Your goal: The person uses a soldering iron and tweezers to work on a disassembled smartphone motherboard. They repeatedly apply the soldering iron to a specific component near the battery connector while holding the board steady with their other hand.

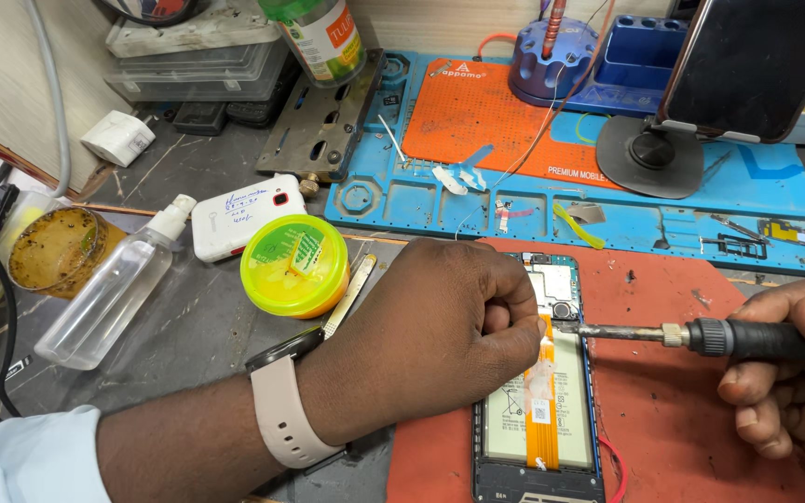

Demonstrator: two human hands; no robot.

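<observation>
While both hands work over an opened phone, the bench around them is crowded:

Left hand: the left hand [458, 326] is curled into a loose fist over the upper left of the opened phone [538, 401], fingertips pressed together at the orange flex strip [542, 410]; whether they pinch anything cannot be told. A pale watch strap [281, 414] circles the wrist, above a light blue sleeve [25, 456].

Right hand: the right hand [794, 373] is closed around the black handle of a soldering iron [701, 335], thumb on top, fingers wrapped beneath. The metal tip points left and meets the board just beside the left fingertips.

Phone: it lies back-open and lengthwise on a red mat [682, 391], with the pale battery showing and the circuit board at the far end.

Surface: a dark, scuffed benchtop [197, 326] carries the red mat near the person. Behind it lies a blue repair mat [747, 224] with an orange inset [477, 116], small screws and bits of tape scattered in its trays.

Left of bench: a clear spray bottle [109, 293] lies tilted, near a yellow-green round tub [295, 265], a white box-shaped device [244, 219] and a white charger plug [118, 138].

Back of bench: a blue tool holder [552, 61] stands beside a dark phone on a round-based stand [691, 112]. A pale wood-grain wall [11, 84] closes the bench in on the left.
</observation>
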